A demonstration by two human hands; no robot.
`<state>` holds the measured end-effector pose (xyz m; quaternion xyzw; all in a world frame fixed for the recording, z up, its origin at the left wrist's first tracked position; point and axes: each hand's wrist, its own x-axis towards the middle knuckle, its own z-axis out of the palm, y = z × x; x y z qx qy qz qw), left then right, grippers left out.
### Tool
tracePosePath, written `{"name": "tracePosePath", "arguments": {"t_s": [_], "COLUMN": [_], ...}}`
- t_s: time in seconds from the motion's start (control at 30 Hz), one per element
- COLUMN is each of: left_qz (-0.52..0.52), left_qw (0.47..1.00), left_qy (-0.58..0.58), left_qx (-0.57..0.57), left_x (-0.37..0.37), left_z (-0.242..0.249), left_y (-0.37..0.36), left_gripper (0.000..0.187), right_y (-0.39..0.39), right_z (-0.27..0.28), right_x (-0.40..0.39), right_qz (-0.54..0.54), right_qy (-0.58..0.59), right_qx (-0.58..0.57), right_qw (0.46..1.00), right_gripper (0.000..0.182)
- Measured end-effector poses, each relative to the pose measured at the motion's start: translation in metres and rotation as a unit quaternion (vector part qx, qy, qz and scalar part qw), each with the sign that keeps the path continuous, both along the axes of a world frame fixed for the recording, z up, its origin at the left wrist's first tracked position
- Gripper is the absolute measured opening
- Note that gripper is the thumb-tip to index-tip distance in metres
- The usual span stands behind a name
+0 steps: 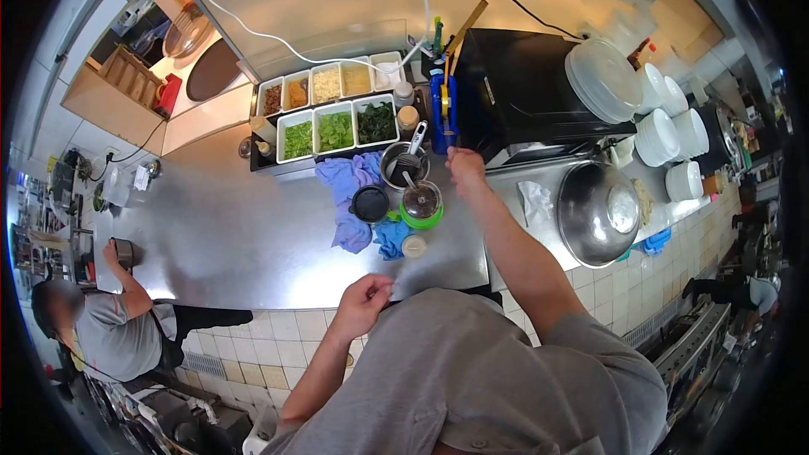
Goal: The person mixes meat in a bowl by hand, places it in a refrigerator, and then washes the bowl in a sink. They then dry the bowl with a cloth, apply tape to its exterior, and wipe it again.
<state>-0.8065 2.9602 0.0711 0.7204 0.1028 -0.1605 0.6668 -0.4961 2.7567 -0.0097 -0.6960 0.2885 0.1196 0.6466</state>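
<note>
My right hand [466, 172] reaches over the counter, fingers closed at the lower end of a blue holder [443, 114] with yellow and wooden-handled tools in it. What those fingers hold, if anything, is hidden. My left hand [364, 305] is curled at the counter's front edge with nothing visible in it. Between them stand a metal pot [393, 170] with a white-handled utensil [416, 138], a glass-lidded container [421, 200] with a green base, a black-lidded container [369, 203], and a small pale lid [414, 246]. Blue cloths [390, 238] and purple cloths [351, 232] lie beside these.
White tubs of chopped greens [335, 131] and other toppings stand behind. To the right are a black appliance [531, 76], a large metal bowl [598, 213] and stacked white bowls [657, 136]. At far left, another person [118, 324] touches a metal pot [126, 253].
</note>
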Motion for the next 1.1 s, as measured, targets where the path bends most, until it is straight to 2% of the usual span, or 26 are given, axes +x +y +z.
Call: {"name": "tracePosePath", "arguments": {"t_s": [0.03,0.1,0.17,0.23,0.3,0.33,0.37,0.4,0.47,0.5,0.53,0.57,0.63,0.67,0.7,0.73,0.8,0.87,0.9,0.93,1.0,1.03,1.07,1.1], "left_qz": [0.028,0.021,-0.009,-0.011,-0.068,-0.051,-0.066,-0.059,-0.051,-0.002,0.05,0.049,0.092,0.09,0.013,-0.066,-0.071,0.057,0.098,0.096,0.146,0.147,0.231,0.308], "left_qw": [0.992,0.982,0.98,0.984,0.992,0.961,0.929,0.912,0.916,0.98,0.994,0.994,0.978,0.978,0.941,0.865,0.862,0.877,0.892,0.891,0.941,0.941,0.949,0.933], "left_qy": [0.018,-0.08,-0.108,-0.125,-0.101,-0.231,-0.265,-0.288,-0.25,-0.085,0.088,0.087,0.087,0.089,0.011,-0.069,-0.078,-0.086,-0.058,-0.059,0.109,0.109,0.15,0.188], "left_qx": [-0.122,-0.167,-0.165,-0.124,0.024,0.14,0.252,0.286,0.308,0.183,0.048,0.052,0.163,0.168,0.337,0.492,0.496,0.47,0.438,0.44,0.285,0.286,0.153,0.016], "left_x": [0.013,0.048,0.089,0.146,0.197,0.226,0.247,0.277,0.32,0.336,0.345,0.351,0.352,0.347,0.341,0.336,0.337,0.333,0.336,0.34,0.345,0.348,0.35,0.35], "left_z": [0.002,0.026,0.023,0.056,0.093,0.077,0.096,0.078,0.046,0.031,0.014,-0.003,-0.023,-0.027,-0.022,-0.017,-0.033,-0.033,-0.039,-0.045,-0.056,-0.068,-0.081,-0.095], "left_y": [-0.014,-0.053,-0.074,-0.085,-0.08,-0.077,-0.076,-0.071,-0.076,-0.083,-0.09,-0.1,-0.118,-0.123,-0.13,-0.136,-0.138,-0.145,-0.147,-0.149,-0.155,-0.155,-0.155,-0.154], "left_gripper": [0.021,0.027,0.031,0.029,0.025,0.022,0.022,0.023,0.023,0.023,0.022,0.022,0.026,0.026,0.029,0.032,0.033,0.03,0.028,0.028,0.023,0.023,0.017,0.013], "right_y": [0.001,-0.001,-0.003,-0.008,-0.014,-0.015,-0.015,-0.014,-0.01,-0.009,-0.013,-0.017,-0.021,-0.022,-0.024,-0.026,-0.029,-0.031,-0.032,-0.033,-0.033,-0.032,-0.032,-0.032], "right_z": [0.003,0.007,0.003,-0.014,-0.044,-0.044,-0.045,-0.045,-0.045,-0.046,-0.044,-0.038,-0.036,-0.038,-0.041,-0.043,-0.05,-0.06,-0.059,-0.058,-0.055,-0.058,-0.062,-0.067], "right_x": [-0.01,-0.021,-0.027,-0.028,-0.021,-0.02,-0.021,-0.023,-0.024,-0.025,-0.029,-0.032,-0.028,-0.028,-0.027,-0.027,-0.024,-0.021,-0.021,-0.021,-0.022,-0.02,-0.018,-0.019], "right_qz": [0.008,0.012,-0.002,-0.018,-0.005,-0.008,0.011,0.029,0.002,-0.021,-0.024,-0.022,-0.02,-0.016,-0.013,-0.016,-0.031,-0.029,-0.019,-0.021,-0.017,-0.016,-0.012,-0.008], "right_qy": [0.009,0.021,0.006,-0.009,-0.019,-0.021,-0.015,-0.008,0.002,0.016,0.016,0.034,0.052,0.042,0.029,0.03,0.013,-0.007,-0.025,-0.025,-0.027,-0.028,-0.04,-0.051], "right_qx": [0.008,0.016,0.047,0.08,0.125,0.131,0.1,0.069,0.07,0.065,0.069,0.108,0.154,0.15,0.146,0.15,0.143,0.146,0.145,0.147,0.112,0.113,0.107,0.102], "right_qw": [1.0,1.0,0.999,0.997,0.992,0.991,0.995,0.997,0.998,0.998,0.997,0.993,0.987,0.988,0.989,0.988,0.989,0.989,0.989,0.989,0.993,0.993,0.993,0.993], "right_gripper": [0.017,0.017,0.016,0.016,0.015,0.015,0.013,0.011,0.011,0.011,0.011,0.011,0.012,0.013,0.013,0.013,0.01,0.008,0.007,0.007,0.007,0.007,0.007,0.008]}}
